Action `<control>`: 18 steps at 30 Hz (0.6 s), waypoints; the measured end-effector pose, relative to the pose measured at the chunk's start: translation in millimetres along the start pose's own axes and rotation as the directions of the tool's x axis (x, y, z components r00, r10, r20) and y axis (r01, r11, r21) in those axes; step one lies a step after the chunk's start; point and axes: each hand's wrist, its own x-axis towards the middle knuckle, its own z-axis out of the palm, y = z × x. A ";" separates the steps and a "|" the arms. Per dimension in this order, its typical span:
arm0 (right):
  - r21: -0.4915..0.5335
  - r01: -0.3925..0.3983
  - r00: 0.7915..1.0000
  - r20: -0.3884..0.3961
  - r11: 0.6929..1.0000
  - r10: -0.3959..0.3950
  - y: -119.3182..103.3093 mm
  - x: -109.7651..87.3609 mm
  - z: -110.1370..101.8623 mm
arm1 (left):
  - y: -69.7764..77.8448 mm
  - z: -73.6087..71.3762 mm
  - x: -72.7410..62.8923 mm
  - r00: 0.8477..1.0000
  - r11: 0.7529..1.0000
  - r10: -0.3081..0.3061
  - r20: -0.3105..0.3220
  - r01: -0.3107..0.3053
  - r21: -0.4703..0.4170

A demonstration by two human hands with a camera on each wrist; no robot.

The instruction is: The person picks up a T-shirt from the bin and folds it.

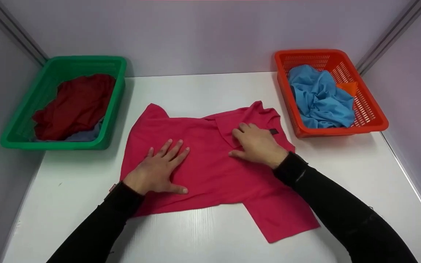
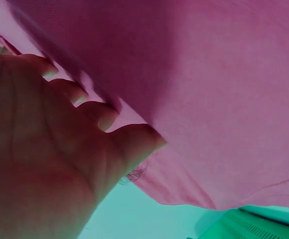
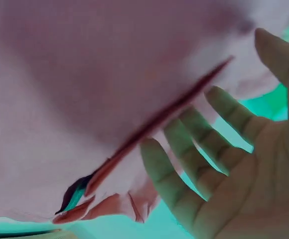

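Observation:
A crimson shirt (image 1: 203, 164) lies spread on the white table, one sleeve (image 1: 283, 215) reaching toward the near edge at right. My left hand (image 1: 157, 170) rests on its left part with fingers spread. On the collar side, my right hand (image 1: 256, 144) touches the cloth beside a folded flap, close to a small dark label (image 1: 273, 131). The left wrist view shows the left palm (image 2: 45, 144) against the fabric (image 2: 224, 99). In the right wrist view, the right fingers (image 3: 197, 142) extend loosely along a dark fold edge (image 3: 144, 129), pinching nothing.
A green basket (image 1: 121, 84) with dark red and greyish clothes stands at the back left. At the back right, an orange-red basket (image 1: 369, 128) holds a blue garment (image 1: 322, 98) and an orange piece (image 1: 348, 87). Pale walls (image 1: 203, 36) enclose the table (image 1: 203, 237).

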 end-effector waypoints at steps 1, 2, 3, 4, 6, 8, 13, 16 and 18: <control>-0.018 0.003 1.000 -0.002 1.000 -0.003 0.0 3.5 2.0 | 0.5 -0.2 -0.6 1.000 1.000 -0.002 -0.002 0.002 -0.004; -0.039 0.007 1.000 -0.006 0.999 -0.007 0.1 7.1 3.4 | 0.9 -0.5 -1.0 1.000 1.000 -0.002 -0.003 0.002 -0.006; -0.057 0.011 1.000 -0.014 0.998 -0.012 0.6 10.7 4.2 | 1.5 -0.9 -0.9 1.000 1.000 -0.003 -0.002 0.003 -0.008; -0.073 0.015 1.000 -0.021 0.997 -0.017 1.6 14.2 4.2 | 2.3 -1.6 -1.1 1.000 1.000 -0.005 -0.005 0.005 -0.007; -0.099 0.021 0.999 -0.026 0.995 -0.024 5.2 21.8 1.2 | 3.4 -2.4 -0.7 1.000 1.000 -0.006 -0.009 0.006 -0.008; -0.113 0.016 1.000 -0.020 0.993 -0.018 11.4 31.0 -5.5 | 4.3 -2.7 0.1 1.000 1.000 -0.008 -0.010 0.008 -0.002; -0.096 -0.074 0.997 -0.026 0.993 0.072 35.7 61.4 -34.8 | 6.5 -3.1 1.6 1.000 1.000 -0.006 -0.006 0.006 0.009; -0.061 -0.147 0.988 -0.057 0.987 0.143 52.7 79.8 -55.5 | 8.2 -3.9 1.9 1.000 1.000 -0.001 -0.003 0.001 0.013; -0.009 -0.183 0.981 -0.061 0.983 0.182 63.4 90.8 -68.1 | 9.0 -3.9 2.0 1.000 1.000 0.000 0.001 0.000 0.010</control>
